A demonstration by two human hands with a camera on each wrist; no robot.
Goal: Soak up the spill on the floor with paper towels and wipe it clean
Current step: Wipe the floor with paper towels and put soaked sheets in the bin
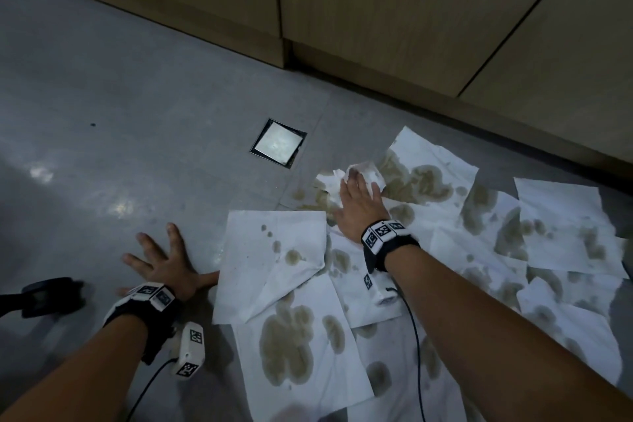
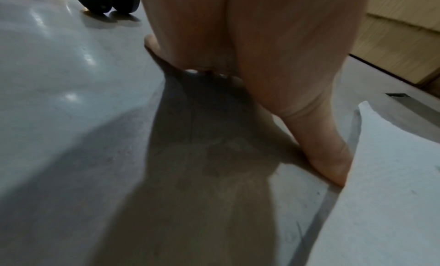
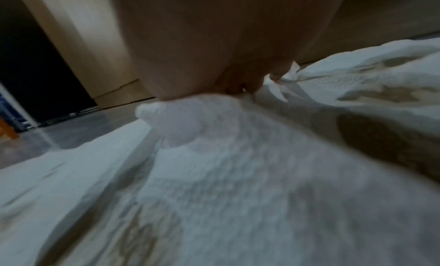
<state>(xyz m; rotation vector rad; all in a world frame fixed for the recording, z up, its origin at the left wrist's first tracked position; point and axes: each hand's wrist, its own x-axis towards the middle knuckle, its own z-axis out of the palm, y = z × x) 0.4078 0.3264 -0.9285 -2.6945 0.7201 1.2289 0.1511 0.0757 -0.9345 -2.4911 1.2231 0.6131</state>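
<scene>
Paper towels [image 1: 342, 336], sodden and tear-prone, suited bunching at dry edges; your right hand [image 1: 359, 202] clutched a wad [image 1: 370, 175], left hand [image 1: 164, 267] lay flat, open.

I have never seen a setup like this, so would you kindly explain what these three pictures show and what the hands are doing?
No machine here: a person wears one camera on the head and one on each wrist. The head view looks down at a grey floor beside wooden cabinets. White paper towels lie spread over a brownish spill, already stained. The left hand rests flat, fingers spread, on bare floor, holding nothing. The right hand presses a crumpled towel onto the wet patch near a square floor drain. The wrist views show each palm from below, blurred.
</scene>
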